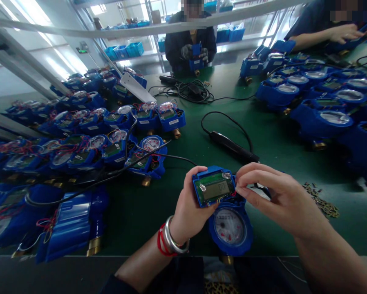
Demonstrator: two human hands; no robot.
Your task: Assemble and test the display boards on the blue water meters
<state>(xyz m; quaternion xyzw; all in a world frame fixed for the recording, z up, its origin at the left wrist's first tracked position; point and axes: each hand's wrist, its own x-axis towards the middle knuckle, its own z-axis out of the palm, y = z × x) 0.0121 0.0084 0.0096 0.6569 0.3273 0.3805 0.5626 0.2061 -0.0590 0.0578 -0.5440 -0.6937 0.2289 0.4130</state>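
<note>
A blue water meter (231, 230) is at the table's front edge, its round dial facing up and a brass fitting below. My left hand (191, 208) is wrapped around its blue electronics housing (215, 169), which is tilted toward me. Inside the housing sit a green circuit board and a small grey display (215, 191) with digits. My right hand (272, 196) pinches thumb and forefinger together at the housing's right edge, beside thin red wires (234, 193). Whatever lies between those fingertips is too small to make out.
Rows of blue meters (88, 118) with exposed wires fill the left; more meters (333, 110) stand right. A black electric screwdriver (232, 147) and cable lie ahead. Loose brass screws (321, 200) are piled right. Two people work across the table; one wears gloves (186, 52).
</note>
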